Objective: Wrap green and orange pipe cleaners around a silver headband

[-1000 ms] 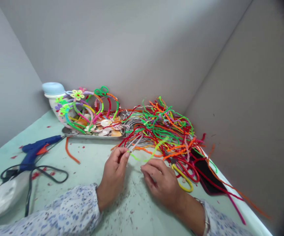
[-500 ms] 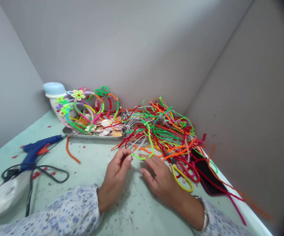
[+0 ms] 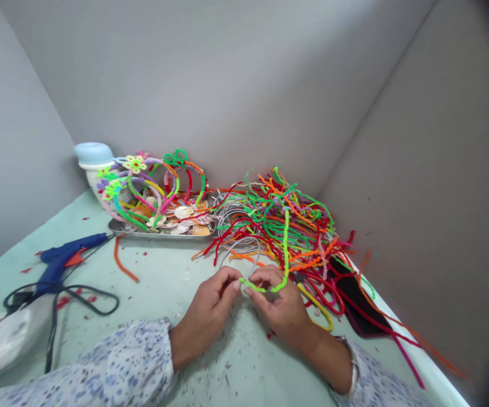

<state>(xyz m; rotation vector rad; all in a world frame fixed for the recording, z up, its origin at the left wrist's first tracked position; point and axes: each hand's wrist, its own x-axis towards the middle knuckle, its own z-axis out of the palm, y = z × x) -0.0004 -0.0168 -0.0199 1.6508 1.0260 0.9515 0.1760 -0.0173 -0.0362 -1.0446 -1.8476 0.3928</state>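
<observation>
Head view: green pipe cleaner sits low over the worktop, pinched between both hands at its near end. A short run spans fingertip to fingertip; past the right fingers it bends and stands up, tip leaning over the pile of pipe cleaners.

Left hand: back of hand up, wrist down on the worktop, sleeve to the wrist. Grip closed, thumb and forefinger on the cleaner's free end.

Right hand: also knuckles up, fingers curled in toward the left hand, fingertips nearly touching it. Grip closed on the cleaner just at the bend. Bracelet on the wrist.

Around it:
- yellow-handled scissors just right of the right hand, partly under red strands
- dark phone beyond those, at the pile's edge
- wire hoops between pile and tray
- metal tray of shells, well behind the left hand, decorated headbands arching over it
- white jar with blue lid behind the tray
- loose orange pipe cleaner lying flat in front of the tray
- blue glue gun far left, black cord looped beside it
</observation>
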